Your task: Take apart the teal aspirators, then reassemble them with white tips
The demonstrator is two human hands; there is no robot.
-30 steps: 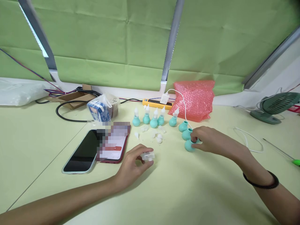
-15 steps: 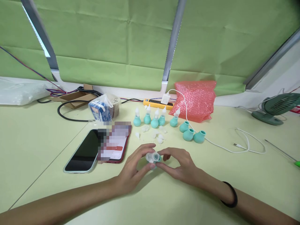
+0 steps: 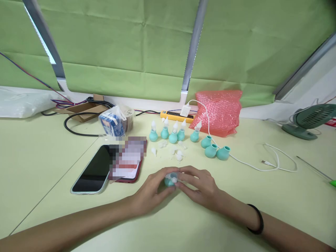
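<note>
Between both hands, low over the table, is a teal nasal aspirator bulb [image 3: 168, 182] with a translucent plastic piece [image 3: 173, 177] at its top. My left hand [image 3: 153, 189] is curled around the bulb's left side, thumb in front. The fingers and thumb of my right hand [image 3: 202, 185] close on the plastic piece from the right; fingers partly hide how the two parts meet. Beyond the hands lie small white tips [image 3: 179, 155] and clear plastic pieces [image 3: 162, 144]. Several teal bulbs with clear nozzles [image 3: 173, 136] stand behind them. Three open teal bulbs [image 3: 210, 151] sit to their right.
Two phones [image 3: 90, 171] lie on the left, one partly blurred. At the back are a plastic-wrapped blue packet [image 3: 112, 122], a yellow power strip [image 3: 165, 115] and pink bubble wrap [image 3: 220, 115]. A white cable [image 3: 244, 163], screwdriver [image 3: 312, 168] and green fan [image 3: 301, 131] are on the right.
My right fingers have moved in over the translucent piece and now press on it. The left fingers have come lower around the bulb. Things behind the hands stay put.
</note>
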